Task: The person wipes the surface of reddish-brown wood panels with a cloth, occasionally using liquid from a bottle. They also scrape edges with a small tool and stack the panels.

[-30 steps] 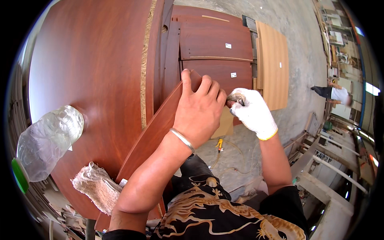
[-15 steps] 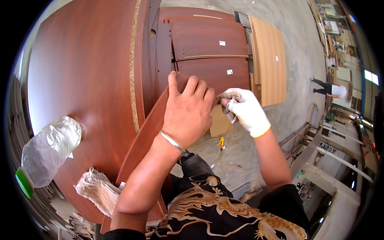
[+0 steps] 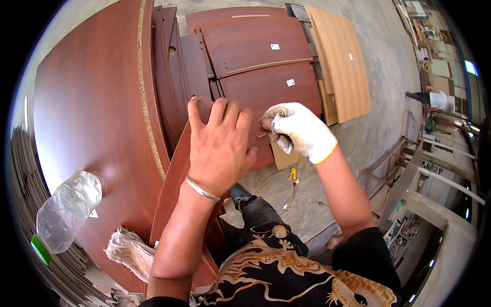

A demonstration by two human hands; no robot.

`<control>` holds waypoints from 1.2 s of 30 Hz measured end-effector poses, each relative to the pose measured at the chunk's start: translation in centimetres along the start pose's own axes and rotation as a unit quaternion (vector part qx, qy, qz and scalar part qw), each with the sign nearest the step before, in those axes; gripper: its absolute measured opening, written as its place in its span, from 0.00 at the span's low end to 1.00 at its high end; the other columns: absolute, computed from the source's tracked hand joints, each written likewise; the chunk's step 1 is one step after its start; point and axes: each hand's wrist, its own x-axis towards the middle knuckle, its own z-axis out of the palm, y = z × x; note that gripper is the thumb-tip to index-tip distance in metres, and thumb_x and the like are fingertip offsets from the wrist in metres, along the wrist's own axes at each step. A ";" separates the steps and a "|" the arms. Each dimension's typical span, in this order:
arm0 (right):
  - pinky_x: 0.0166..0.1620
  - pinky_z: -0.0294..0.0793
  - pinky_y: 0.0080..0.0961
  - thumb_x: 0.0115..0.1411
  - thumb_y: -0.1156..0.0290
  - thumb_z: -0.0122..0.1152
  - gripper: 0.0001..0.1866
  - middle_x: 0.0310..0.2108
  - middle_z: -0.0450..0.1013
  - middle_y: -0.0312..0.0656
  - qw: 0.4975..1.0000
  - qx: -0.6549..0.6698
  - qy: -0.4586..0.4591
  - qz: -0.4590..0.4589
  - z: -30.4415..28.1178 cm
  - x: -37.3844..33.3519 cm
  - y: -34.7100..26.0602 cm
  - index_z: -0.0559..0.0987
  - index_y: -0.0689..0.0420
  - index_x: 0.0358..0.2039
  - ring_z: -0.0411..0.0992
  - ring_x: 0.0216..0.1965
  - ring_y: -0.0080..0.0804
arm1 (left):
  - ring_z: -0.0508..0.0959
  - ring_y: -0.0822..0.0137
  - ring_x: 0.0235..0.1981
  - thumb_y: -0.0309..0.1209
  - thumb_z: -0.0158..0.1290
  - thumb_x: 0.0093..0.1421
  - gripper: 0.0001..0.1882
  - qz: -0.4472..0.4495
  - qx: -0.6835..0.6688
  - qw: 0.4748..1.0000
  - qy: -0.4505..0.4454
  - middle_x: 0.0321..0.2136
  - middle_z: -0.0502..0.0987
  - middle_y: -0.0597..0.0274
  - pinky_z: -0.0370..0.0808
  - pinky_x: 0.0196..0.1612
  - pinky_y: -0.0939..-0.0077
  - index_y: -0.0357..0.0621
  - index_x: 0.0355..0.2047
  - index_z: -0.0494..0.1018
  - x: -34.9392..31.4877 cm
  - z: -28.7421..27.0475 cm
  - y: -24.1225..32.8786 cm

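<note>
While the bare left hand [image 3: 220, 148] lies flat on the upper end of a narrow reddish-brown laminated board [image 3: 176, 169], its fingers are slightly spread and hooked over the board's top edge, a thin metal bangle [image 3: 201, 189] on the wrist. Board stands tilted, running from lower left up toward centre, leaning across the person's lap next to a large reddish-brown laminated tabletop panel [image 3: 87, 112] with a raw chipboard edge strip.

Right hand [image 3: 296, 130], in a white knit glove with a yellow cuff, is at the board's upper right corner, just beside the left fingertips. Gloved fingers are pinched together on something small and thin at the edge; can't tell what it is.

Crumpled clear plastic bottle with a green cap [image 3: 64, 212] lies on the big panel, lower left. Off-white frayed rag [image 3: 130, 250] sits below it, near the left forearm. Stack of reddish-brown laminated panels [image 3: 255, 56] lies on the concrete floor ahead, light tan wooden boards [image 3: 340, 61] to their right. Yellow-handled tool on a hose [image 3: 294, 176] lies on the floor below the right hand. Another person [image 3: 434, 100] stands far right, well apart.
</note>
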 end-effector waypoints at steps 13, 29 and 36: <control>0.22 0.66 0.21 0.61 0.74 0.62 0.07 0.22 0.75 0.39 0.995 -0.093 -0.023 0.028 -0.2 0.5 -2.1 0.82 0.64 0.36 0.69 0.18 0.21 | 0.69 0.55 0.61 0.38 0.69 0.46 0.32 -0.005 0.015 1.000 -0.014 0.51 0.74 0.60 0.51 0.71 0.34 0.46 0.52 0.73 0.1 0.1 0.2; 0.41 0.75 0.23 0.64 0.81 0.61 0.06 0.31 0.78 0.39 0.959 -0.117 0.120 -0.231 2.4 -0.5 4.7 0.81 0.66 0.41 0.72 0.34 0.19 | 0.69 0.56 0.61 0.39 0.69 0.47 0.32 -0.003 0.014 1.000 0.000 0.52 0.75 0.61 0.50 0.72 0.36 0.47 0.52 0.73 0.0 0.2 0.1; 0.40 0.76 0.24 0.63 0.81 0.62 0.06 0.31 0.78 0.46 0.938 -0.139 0.156 -0.276 2.7 0.1 5.5 0.82 0.66 0.41 0.74 0.33 0.24 | 0.70 0.55 0.61 0.38 0.68 0.47 0.32 0.000 0.013 1.000 0.011 0.52 0.75 0.60 0.50 0.72 0.37 0.46 0.52 0.73 0.0 0.4 0.2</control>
